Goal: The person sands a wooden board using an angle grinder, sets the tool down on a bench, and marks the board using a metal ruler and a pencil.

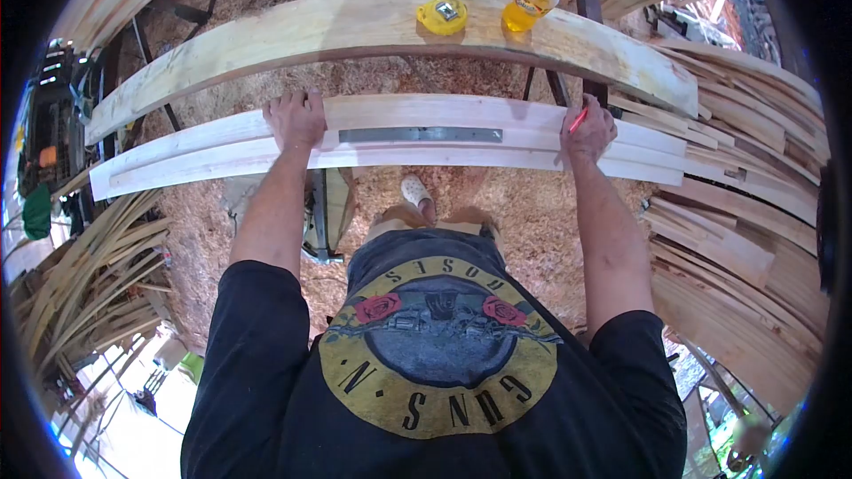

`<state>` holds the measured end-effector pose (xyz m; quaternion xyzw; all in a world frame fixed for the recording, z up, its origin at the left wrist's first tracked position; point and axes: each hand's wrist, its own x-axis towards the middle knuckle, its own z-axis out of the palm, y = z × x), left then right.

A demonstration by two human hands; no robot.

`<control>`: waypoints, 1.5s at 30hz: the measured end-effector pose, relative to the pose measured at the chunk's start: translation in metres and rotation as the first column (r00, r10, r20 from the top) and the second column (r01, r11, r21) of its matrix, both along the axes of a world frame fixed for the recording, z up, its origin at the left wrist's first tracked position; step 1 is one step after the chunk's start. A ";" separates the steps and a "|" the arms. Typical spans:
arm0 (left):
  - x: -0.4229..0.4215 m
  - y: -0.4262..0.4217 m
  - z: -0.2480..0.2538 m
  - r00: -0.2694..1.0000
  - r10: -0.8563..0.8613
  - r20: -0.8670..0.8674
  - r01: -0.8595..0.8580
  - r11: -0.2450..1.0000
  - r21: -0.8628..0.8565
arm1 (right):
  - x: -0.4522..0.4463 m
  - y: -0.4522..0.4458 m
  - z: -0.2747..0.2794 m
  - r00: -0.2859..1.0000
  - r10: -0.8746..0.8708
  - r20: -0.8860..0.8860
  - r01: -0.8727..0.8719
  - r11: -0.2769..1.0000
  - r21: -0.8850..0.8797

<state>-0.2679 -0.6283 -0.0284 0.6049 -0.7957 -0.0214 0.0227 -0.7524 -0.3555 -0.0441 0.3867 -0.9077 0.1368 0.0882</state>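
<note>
Two long pale wooden boards [390,111] lie side by side in front of me, or one board with a step along it; I cannot tell which. A flat grey metal ruler [421,135] rests on the wood between my hands. My left hand [297,121] is closed over the far edge of the wood, left of the ruler. At the right part of the wood, my right hand [589,130] presses down with bent fingers. A slim red pencil [579,119] is held in it, and its tip is too small to make out.
Beyond lies a thick plank [328,31], bearing a yellow tape measure [442,13] and a bottle of yellow liquid [532,3]. Stacked boards [745,275] fill the right side. Thin offcuts [89,284] pile up at left. Sawdust [550,239] covers the floor.
</note>
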 end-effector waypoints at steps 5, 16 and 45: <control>-0.001 0.001 -0.002 1.000 0.008 -0.010 -0.009 1.000 -0.024 | -0.004 0.003 -0.011 1.000 -0.023 -0.021 0.022 0.998 -0.053; -0.002 0.001 -0.001 1.000 0.020 -0.017 -0.020 1.000 -0.013 | -0.003 0.001 -0.002 1.000 -0.010 0.006 0.010 1.000 -0.001; -0.001 0.001 -0.001 0.999 0.039 0.003 -0.039 0.999 0.003 | -0.008 0.003 -0.010 1.000 -0.009 -0.004 0.009 1.000 0.010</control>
